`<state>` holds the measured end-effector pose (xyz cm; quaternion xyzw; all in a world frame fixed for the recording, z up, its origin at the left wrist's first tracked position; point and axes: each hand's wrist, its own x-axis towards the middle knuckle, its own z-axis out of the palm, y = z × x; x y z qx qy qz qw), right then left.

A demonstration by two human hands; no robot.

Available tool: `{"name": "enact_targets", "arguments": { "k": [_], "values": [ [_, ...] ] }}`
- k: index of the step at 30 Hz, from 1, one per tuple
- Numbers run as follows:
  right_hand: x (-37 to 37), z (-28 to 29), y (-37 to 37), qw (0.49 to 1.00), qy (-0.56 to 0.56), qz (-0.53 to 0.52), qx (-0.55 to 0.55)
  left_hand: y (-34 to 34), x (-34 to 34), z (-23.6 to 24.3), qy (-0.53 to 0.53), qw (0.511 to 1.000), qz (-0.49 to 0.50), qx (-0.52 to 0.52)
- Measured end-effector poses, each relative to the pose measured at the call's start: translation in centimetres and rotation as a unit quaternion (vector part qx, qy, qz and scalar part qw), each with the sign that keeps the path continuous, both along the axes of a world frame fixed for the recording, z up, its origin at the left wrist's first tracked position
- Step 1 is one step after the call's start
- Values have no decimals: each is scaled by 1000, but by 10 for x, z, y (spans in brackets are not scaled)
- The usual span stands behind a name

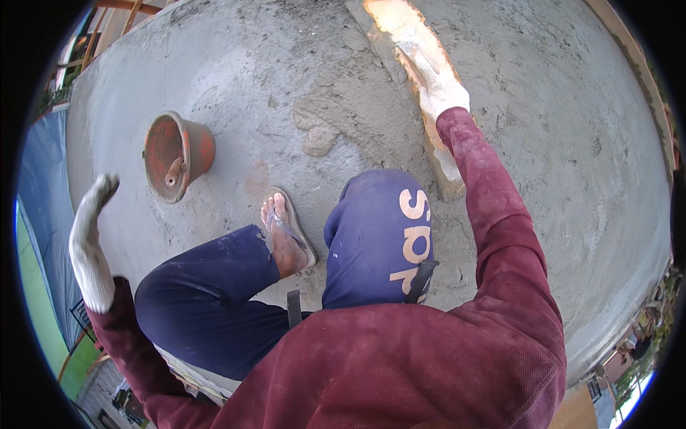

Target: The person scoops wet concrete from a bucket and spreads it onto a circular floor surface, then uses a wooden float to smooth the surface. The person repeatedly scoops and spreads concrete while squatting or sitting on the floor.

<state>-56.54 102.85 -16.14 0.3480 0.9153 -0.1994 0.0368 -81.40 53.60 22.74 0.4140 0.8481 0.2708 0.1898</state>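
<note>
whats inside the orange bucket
The orange bucket lies tipped on the grey cement surface. Inside, a cement-smeared tool handle shows; the rest of the tool and the bucket's bottom are hidden in grime.

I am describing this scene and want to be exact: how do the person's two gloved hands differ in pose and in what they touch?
The right hand reaches forward and presses on a long wooden board lying on the wet cement. The left hand is raised out to the side, empty and touching nothing, nearest the orange bucket. Both wear white gloves.

Bucket (177, 155) left of foot (284, 232) — board (414, 79) far right, ahead.
</note>
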Motion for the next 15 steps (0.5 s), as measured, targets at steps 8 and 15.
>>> {"name": "enact_targets", "arguments": {
  "k": [8,15],
  "values": [
    [173,-3,-76,999,21,-39,-4,-49,29,76,-1,996,79,-33],
    [10,2,-18,997,74,9,35,13,18,11,0,986,-110,-122]
  ]
}}
